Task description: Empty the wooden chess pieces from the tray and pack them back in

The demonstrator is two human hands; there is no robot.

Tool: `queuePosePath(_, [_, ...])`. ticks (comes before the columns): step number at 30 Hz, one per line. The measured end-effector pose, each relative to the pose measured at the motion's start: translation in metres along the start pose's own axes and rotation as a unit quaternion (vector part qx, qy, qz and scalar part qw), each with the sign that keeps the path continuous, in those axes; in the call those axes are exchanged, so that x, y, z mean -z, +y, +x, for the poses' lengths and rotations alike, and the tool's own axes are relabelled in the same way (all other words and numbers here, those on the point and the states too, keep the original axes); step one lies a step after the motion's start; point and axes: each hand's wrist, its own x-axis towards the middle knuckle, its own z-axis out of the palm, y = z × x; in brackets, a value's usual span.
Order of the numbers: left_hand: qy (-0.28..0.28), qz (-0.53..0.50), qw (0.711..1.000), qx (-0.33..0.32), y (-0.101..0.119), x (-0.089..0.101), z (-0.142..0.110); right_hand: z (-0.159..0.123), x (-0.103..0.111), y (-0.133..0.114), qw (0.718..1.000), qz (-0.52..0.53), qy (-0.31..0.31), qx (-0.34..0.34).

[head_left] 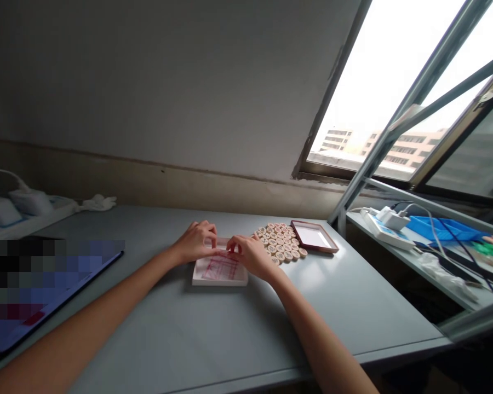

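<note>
A shallow white box [219, 283] lies on the grey desk in front of me. Inside it is a thin folded chessboard sheet [221, 268] printed with red lines. My left hand [195, 243] is over the box's far left part, fingers bent and closed at the sheet's far edge. From the right, my right hand [251, 255] reaches in with curled fingers pinched on the same sheet, close to the left thumb. The fingers hide part of the sheet. Just right of the box, round wooden Chinese chess pieces [278, 241] lie packed flat together, marked with characters.
A brown-rimmed box lid [315, 237] lies beyond the pieces. At the left is a device with a blurred screen [53, 290]; behind it stands a power strip with chargers [33, 205]. A metal frame [378, 148] rises at the right, before a shelf with another power strip [388, 230].
</note>
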Motion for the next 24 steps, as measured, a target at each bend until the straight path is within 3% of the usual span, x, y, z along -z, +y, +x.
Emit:
queuePosePath(7, [-0.030, 0.021, 0.999, -0.001, 0.003, 0.003, 0.001, -0.001, 0.002, -0.006, 0.998, -0.060, 0.027, -0.006])
queuePosePath(13, [-0.023, 0.014, 0.999, 0.020, -0.002, 0.002, 0.000, -0.003, 0.011, -0.009, 0.995, -0.099, 0.012, -0.024])
queuePosePath(19, [-0.007, -0.001, 1.000, 0.028, -0.006, -0.001, 0.001, -0.008, 0.030, 0.007, 0.990, -0.125, 0.014, -0.057])
queuePosePath(24, [0.055, -0.066, 0.995, 0.046, -0.011, -0.004, 0.003, -0.018, 0.053, 0.032, 0.981, -0.136, -0.077, -0.119])
